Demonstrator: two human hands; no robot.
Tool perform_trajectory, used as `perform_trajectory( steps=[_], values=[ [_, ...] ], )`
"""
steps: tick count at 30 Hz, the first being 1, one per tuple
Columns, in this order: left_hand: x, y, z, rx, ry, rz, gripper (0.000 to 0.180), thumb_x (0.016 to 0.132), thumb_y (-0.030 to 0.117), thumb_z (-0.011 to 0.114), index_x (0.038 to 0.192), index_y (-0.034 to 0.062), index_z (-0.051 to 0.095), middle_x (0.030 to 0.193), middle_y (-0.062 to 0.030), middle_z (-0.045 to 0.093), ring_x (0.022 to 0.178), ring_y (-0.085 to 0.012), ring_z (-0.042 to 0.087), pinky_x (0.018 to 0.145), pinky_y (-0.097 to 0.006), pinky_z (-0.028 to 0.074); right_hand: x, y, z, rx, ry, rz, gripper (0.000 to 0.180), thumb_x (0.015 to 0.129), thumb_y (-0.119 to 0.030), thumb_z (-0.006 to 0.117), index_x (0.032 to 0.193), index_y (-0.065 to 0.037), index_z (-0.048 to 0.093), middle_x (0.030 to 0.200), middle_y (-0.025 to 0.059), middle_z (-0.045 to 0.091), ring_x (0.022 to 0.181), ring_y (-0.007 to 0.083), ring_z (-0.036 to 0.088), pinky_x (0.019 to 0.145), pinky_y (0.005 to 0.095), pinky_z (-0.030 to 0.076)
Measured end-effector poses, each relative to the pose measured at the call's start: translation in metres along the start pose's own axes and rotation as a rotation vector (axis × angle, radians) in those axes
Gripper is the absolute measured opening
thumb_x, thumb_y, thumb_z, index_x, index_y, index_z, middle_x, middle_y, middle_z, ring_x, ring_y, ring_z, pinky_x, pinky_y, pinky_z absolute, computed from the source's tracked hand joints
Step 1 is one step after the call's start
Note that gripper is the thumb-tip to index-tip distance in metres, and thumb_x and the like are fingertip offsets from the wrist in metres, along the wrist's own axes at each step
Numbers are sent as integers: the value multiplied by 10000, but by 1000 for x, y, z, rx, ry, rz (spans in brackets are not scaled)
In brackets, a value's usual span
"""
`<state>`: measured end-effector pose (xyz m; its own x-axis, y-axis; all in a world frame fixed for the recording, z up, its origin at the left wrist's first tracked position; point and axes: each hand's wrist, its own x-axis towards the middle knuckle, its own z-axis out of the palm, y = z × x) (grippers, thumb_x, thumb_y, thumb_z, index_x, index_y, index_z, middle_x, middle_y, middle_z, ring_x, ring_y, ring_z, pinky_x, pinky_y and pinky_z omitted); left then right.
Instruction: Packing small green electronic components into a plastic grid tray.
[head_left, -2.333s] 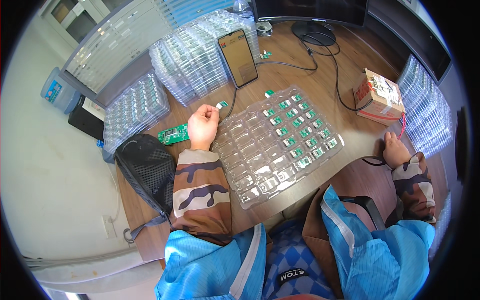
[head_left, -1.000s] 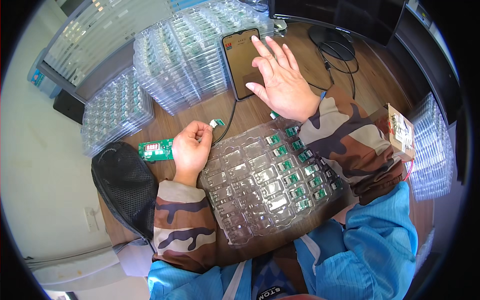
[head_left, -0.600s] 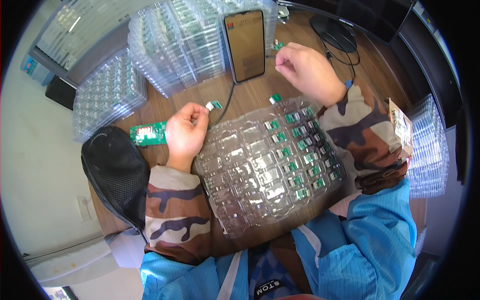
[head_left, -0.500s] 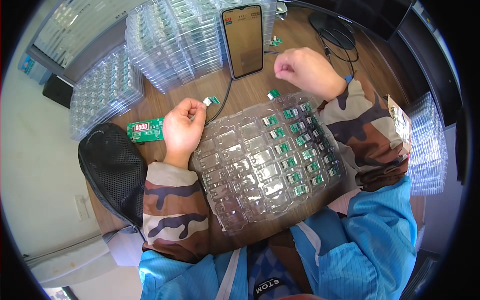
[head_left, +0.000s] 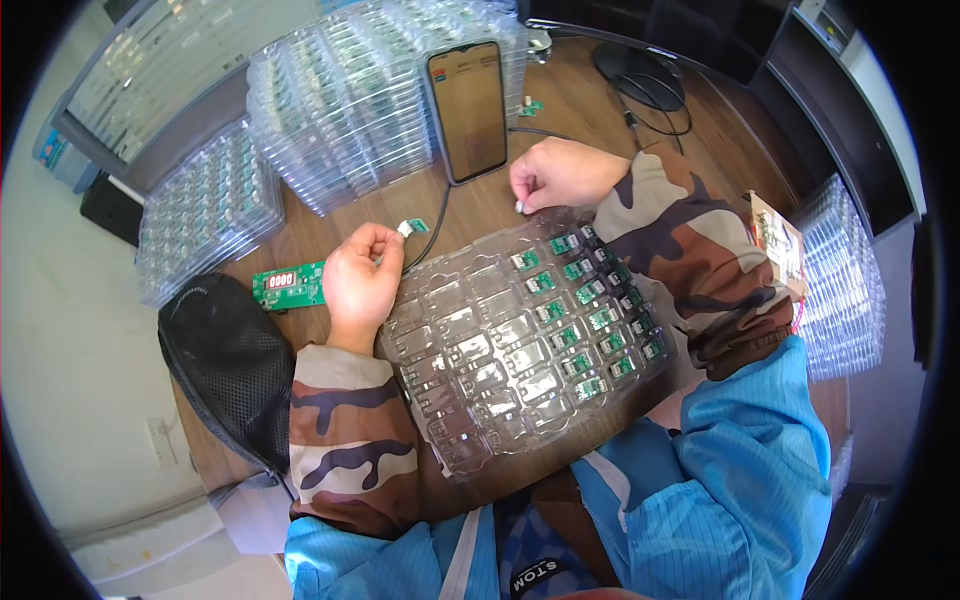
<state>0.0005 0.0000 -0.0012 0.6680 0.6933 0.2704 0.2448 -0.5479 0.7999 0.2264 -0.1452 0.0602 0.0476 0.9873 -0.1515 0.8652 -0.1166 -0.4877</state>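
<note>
My left hand (head_left: 362, 275) is pinched on a white connector plug (head_left: 404, 229), with a small green circuit board (head_left: 418, 226) sticking out beyond the fingertips. A green display board (head_left: 290, 287) with lit red digits reaches under that hand. At the tray's far edge, my right hand (head_left: 570, 175) has thumb and fingers pinched together on a small circuit board. Only a white bit (head_left: 519, 207) of it shows at the fingertips. Between my forearms lies a clear plastic tray (head_left: 470, 355). Small green boards (head_left: 563, 338) fill its right-hand pockets, while the left-hand pockets are bare.
A phone (head_left: 468, 115) leans upright against tall stacks of clear trays (head_left: 335, 115). More filled trays (head_left: 210, 215) stand at far left. A black mesh pouch (head_left: 225, 375) lies beside my left forearm. Stacked trays (head_left: 845, 285) stand at right; a black cable (head_left: 436, 225) runs near the phone.
My right hand has come down and left from above the table, closing over the small board at the tray's far edge. The left hand keeps its pinch. The whole view has shifted slightly.
</note>
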Motion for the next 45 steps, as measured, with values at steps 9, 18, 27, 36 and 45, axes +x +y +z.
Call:
perform_trajectory(
  steps=[9,18,27,36,45],
  values=[
    [1,-19,-4,-179,-80,121,132,815,99,552,721,7,536,563,34,462,523,-37,394,467,-202,330,-27,-23,9,176,200,-232,196,757,-147,598,931,-57,603,827,97,616,747,203,600,651,317,469],
    [9,-21,-3,-171,-150,212,146,843,125,533,750,12,533,595,21,468,539,-44,393,498,-187,311,-125,-74,20,319,324,-312,216,752,-142,612,916,-16,549,791,124,581,709,258,568,626,327,451],
    [12,-30,-6,-145,-133,209,138,838,97,527,724,21,513,589,9,473,531,-58,408,499,-199,331,-284,-64,10,283,594,110,182,792,-115,554,940,-9,563,826,114,609,726,202,595,653,297,464],
    [16,-37,-7,-167,-111,172,125,831,88,530,724,27,508,583,13,464,502,-46,398,458,-183,315,-454,25,-35,-38,1369,743,170,711,-130,592,854,-38,602,776,125,623,698,220,605,636,301,470],
    [13,-33,-10,-175,-131,117,121,824,76,535,722,15,509,586,-1,476,515,-62,421,483,-195,335,-465,54,-54,-91,1336,909,215,690,-193,642,836,-36,623,766,94,624,715,208,597,676,313,455]
  ],
)
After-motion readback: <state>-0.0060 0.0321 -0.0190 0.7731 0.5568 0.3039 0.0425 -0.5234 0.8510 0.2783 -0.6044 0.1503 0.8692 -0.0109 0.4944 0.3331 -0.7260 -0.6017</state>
